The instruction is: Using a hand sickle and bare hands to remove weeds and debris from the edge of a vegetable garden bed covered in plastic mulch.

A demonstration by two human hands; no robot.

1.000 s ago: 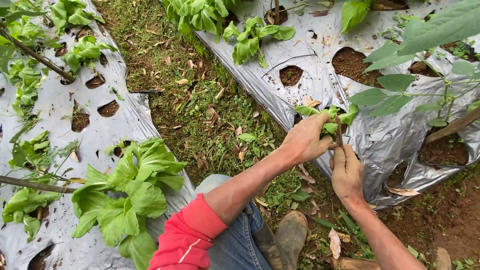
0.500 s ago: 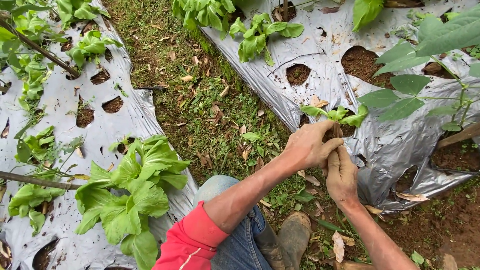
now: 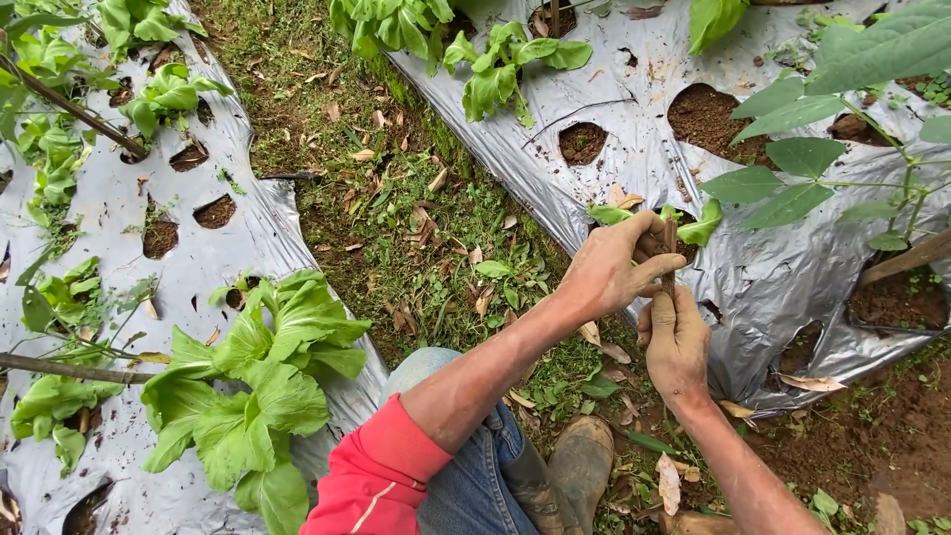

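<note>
Two hands' grip (image 3: 654,282) around seedling (image 3: 684,223)

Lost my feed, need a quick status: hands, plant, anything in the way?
Left hand closed around small leafy seedling at its hole. Right hand gripping thin brown stick, upright beside it. Silver mulch sheet around; nothing blocking.

An outdoor vegetable plot on a small farm: raised beds covered in silver plastic mulch sheeting (image 3: 634,109) with round planting holes (image 3: 580,142) of bare soil, leafy green plants (image 3: 253,386) growing through them, and a grassy, leaf-littered path (image 3: 396,198) between the rows
</note>
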